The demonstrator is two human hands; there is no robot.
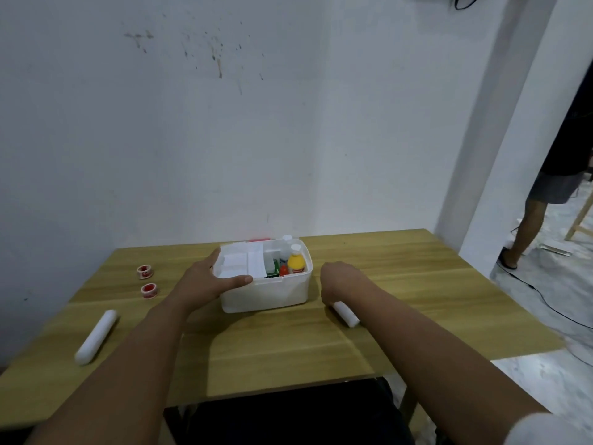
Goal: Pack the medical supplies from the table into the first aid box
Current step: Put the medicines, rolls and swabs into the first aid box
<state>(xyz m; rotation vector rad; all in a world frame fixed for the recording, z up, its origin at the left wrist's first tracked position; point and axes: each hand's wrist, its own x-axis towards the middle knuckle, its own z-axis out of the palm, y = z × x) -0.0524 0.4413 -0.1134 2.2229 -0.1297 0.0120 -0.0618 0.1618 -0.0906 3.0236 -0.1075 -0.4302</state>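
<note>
White roll [346,314] nearest us, lying on the wooden table [288,348] just right of the first aid box [266,293]; the right hand [337,281] is curled down over its far end, though whether the fingers have closed on it I cannot tell. Best to pinch it mid-length, lift it level, and seat it in a free compartment. The left hand [205,281] steadies the box, thumb laid open along the near rim, holding nothing. Left of the box wait another white roll [96,337] and two red tape spools [146,281]. The yellow bottle [296,263] inside carries a label too small to read.
</note>
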